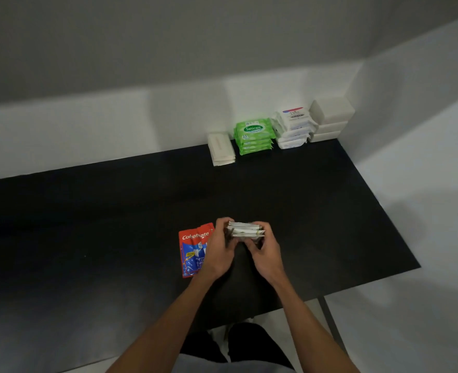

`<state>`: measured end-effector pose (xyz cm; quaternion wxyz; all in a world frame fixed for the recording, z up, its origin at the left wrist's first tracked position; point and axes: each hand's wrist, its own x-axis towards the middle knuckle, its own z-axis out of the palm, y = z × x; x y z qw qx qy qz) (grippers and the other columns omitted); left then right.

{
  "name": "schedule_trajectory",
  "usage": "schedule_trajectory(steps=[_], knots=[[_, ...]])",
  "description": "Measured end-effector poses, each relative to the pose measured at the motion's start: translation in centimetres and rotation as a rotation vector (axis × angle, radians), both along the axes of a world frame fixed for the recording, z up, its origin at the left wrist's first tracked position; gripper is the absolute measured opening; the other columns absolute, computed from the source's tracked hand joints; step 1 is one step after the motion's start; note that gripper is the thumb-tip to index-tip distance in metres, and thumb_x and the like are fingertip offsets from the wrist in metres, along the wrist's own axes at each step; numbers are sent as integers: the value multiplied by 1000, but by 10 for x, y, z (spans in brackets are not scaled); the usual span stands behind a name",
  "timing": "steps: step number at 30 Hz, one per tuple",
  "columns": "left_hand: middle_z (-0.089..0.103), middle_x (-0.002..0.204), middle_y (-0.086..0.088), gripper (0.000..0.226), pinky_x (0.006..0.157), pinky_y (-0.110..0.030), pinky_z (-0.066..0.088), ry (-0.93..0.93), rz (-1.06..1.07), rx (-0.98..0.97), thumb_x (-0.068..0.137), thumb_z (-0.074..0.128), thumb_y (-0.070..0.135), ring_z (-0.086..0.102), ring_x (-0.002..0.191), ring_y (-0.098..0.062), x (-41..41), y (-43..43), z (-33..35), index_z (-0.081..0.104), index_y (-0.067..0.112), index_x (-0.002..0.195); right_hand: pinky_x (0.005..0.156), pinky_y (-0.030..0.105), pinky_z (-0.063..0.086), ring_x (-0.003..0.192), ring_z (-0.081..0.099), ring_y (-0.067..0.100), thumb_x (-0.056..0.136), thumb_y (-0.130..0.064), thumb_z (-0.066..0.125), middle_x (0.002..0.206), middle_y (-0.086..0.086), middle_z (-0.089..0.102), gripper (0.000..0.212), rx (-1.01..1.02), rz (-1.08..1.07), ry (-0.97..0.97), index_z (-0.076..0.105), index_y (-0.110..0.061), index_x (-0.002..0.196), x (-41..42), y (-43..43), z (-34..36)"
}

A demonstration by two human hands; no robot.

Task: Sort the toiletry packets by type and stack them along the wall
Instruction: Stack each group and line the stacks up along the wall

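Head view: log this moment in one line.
left hand, right hand: gripping white packets | toothpaste packets: on table | green wipes: stacked at wall

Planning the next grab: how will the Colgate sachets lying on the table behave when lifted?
The Colgate sachets look thin and flat, so probably light and floppy. They lie fanned and overlapping, so they may slide apart unless pinched together. Flat on the smooth black table, their edges could be hard to get under.

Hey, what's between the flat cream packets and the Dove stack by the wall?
The stack of green Sanicare wipes stands there, with the flat cream packets on its left and the Dove stack on its right, as the head view shows.
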<state>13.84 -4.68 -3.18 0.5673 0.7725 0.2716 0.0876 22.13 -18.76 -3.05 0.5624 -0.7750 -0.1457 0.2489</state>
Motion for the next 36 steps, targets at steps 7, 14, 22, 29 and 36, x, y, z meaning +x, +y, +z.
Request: schedule_trajectory(steps=[7, 14, 22, 29, 36], knots=[[40, 159, 3, 87, 116, -26, 45, -33, -57, -15, 99, 62, -1, 49, 143, -8, -1, -14, -4, 15, 34, 163, 104, 24, 55, 132, 61, 7, 91, 9, 71, 147, -9, 55, 92, 58, -40, -102, 31, -37, 160, -9, 5, -4], [10, 169, -1, 94, 118, -44, 47, 30, -291, 263, 101, 58, 3, 39, 148, -20, -6, -11, -18, 7, 48, 166, 106, 24, 55, 136, 51, 1, 95, 7, 64, 155, -7, 36, 85, -83, 98, -279, 38, -46, 157, -9, 0, -14], [47, 153, 1, 79, 109, -28, 47, 79, -18, 46, 106, 57, 11, 51, 135, -8, 9, -1, -4, 11, 27, 168, 97, 11, 52, 123, 64, -3, 100, 1, 64, 139, -13, 61, 91, -52, -29, -26, 15, -38, 166, 9, 10, -2], [64, 135, -13, 41, 96, -33, 56, 297, 235, 24, 103, 65, 15, 64, 124, -25, 47, 10, -6, 49, 5, 140, 77, 10, 53, 110, 71, 11, 96, -10, 74, 116, -8, 70, 41, -237, -163, 9, 61, -21, 133, 33, 35, -5], [67, 126, -10, 44, 88, -31, 59, 297, 319, 31, 102, 68, 18, 67, 108, -15, 51, 6, -7, 45, 11, 139, 91, 22, 57, 114, 68, 11, 103, -19, 68, 129, 1, 70, 40, -301, -232, -115, 60, -17, 142, 26, 35, -12]])
